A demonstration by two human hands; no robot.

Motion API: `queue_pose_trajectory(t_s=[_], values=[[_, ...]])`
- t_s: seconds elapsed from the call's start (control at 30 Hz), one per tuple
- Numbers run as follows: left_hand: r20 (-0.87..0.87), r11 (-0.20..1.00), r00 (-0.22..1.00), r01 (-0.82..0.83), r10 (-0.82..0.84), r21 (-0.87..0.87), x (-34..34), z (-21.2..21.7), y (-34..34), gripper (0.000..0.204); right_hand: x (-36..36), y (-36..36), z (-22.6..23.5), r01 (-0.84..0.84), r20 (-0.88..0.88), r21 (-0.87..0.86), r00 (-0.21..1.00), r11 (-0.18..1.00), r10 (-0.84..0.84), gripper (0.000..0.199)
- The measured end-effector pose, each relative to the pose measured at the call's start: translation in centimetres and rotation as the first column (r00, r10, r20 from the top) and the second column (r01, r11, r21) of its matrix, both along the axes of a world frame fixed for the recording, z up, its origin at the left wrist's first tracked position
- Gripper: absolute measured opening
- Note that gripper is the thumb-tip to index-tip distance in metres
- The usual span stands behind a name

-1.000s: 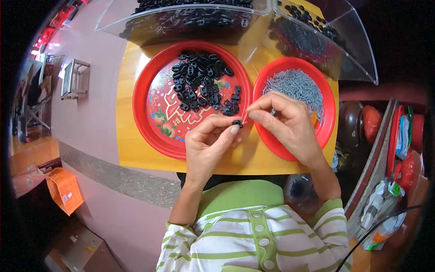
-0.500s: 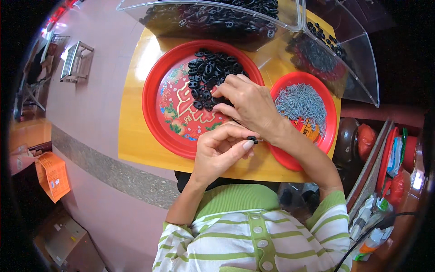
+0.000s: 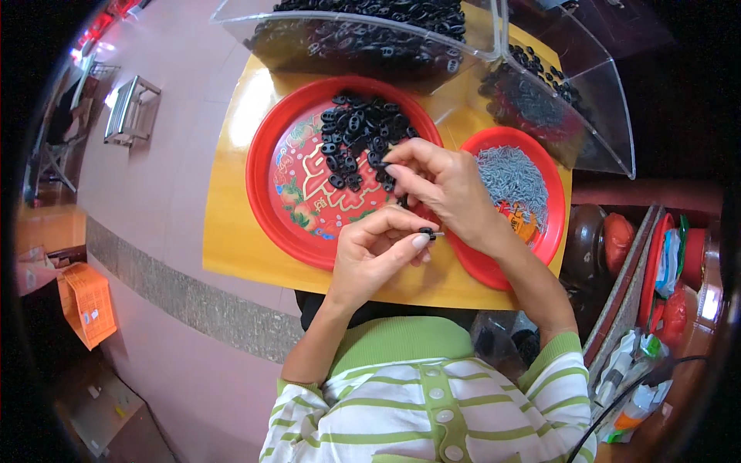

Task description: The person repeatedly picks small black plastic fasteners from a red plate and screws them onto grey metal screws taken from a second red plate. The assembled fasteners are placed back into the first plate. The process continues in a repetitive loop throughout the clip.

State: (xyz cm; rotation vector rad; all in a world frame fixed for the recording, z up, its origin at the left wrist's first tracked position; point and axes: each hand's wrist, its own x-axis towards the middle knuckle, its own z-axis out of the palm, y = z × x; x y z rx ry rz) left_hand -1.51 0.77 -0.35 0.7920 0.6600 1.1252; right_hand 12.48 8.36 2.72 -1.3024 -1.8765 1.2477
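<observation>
My left hand [image 3: 372, 251] is closed in a pinch at the near edge of the large red tray [image 3: 258, 220]. Between its thumb and forefinger sits a small black two-hole plastic piece [image 3: 425, 231], with a metal screw [image 3: 438, 234] sticking out to the right. My right hand [image 3: 444, 189] hovers over the tray's right side, thumb and forefinger pinched on another black plastic piece [image 3: 389, 166], partly hidden by the fingertips. Just beyond lies a heap of similar black pieces [image 3: 355, 123]. Under my right wrist, a smaller red tray [image 3: 557, 231] carries a pile of grey screws [image 3: 513, 177].
A clear plastic bin [image 3: 370, 35] full of black pieces stands at the back, with a clear panel [image 3: 587, 116] to its right. Everything rests on a yellow tabletop [image 3: 228, 231]. Bags and a red basin [image 3: 656, 262] crowd the right side; a metal stool [image 3: 131, 112] stands left.
My right hand has drawn back from the heap, slightly right and nearer, with a black piece in its fingertips. My left hand stays almost in place with its piece and screw.
</observation>
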Motion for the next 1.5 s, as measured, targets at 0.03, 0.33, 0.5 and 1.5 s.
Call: queue_pose_trajectory(t_s=[0.03,0.33,0.5,1.5], values=[[-0.017,1.000,1.000,-0.002,0.002,0.015,-0.2,0.2,0.0,0.014,0.5,-0.3,0.8,0.025,-0.086,-0.175,0.995,0.984,-0.040,0.016],[-0.034,1.000,0.999,-0.013,0.014,0.005,0.0,0.1,0.2,0.012,4.0,-2.4,1.6,0.119,-0.491,-0.372,0.816,0.920,-0.304,0.019],[-0.066,1.000,0.998,-0.013,0.012,-0.008,0.3,0.9,0.2,0.013,5.3,-3.3,1.7,0.187,-0.544,-0.322,0.766,0.928,-0.343,0.019],[-0.231,0.990,0.972,-0.069,0.040,-0.120,4.5,1.3,0.8,0.013,7.6,-7.4,-1.0,0.224,-0.573,-0.406,0.693,0.886,-0.437,0.017]])
